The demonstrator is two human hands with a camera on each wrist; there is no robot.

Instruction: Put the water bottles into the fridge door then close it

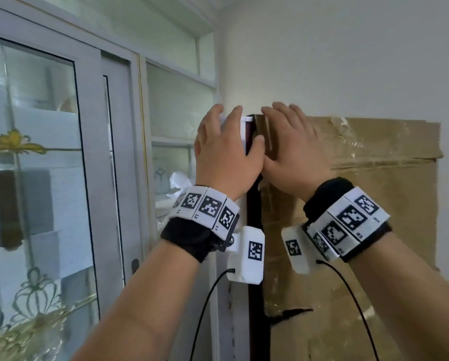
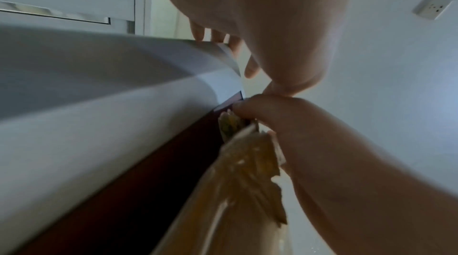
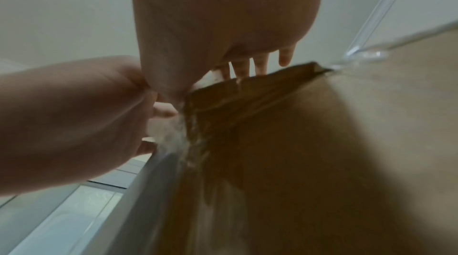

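Note:
No water bottle shows in any view. The fridge stands upright with a white side (image 1: 242,127), a dark red edge strip (image 1: 256,334) and brown cardboard (image 1: 361,204) taped over its front. My left hand (image 1: 226,136) lies over the white top corner with fingers straight and the thumb across the dark strip. My right hand (image 1: 291,142) lies flat on the cardboard near the top edge, fingers spread. The two hands touch at the thumbs. In the right wrist view the right fingertips (image 3: 260,63) reach the cardboard's (image 3: 322,141) top edge. In the left wrist view the left fingers (image 2: 218,38) reach past the white panel (image 2: 99,112).
A sliding glass door (image 1: 35,152) with gold flower patterns fills the left. A white wall (image 1: 348,61) rises behind the fridge, with a socket (image 2: 431,6) on it. Crumpled white paper (image 1: 177,183) sits left of the fridge. Thin black cables (image 1: 207,308) hang from both wrist units.

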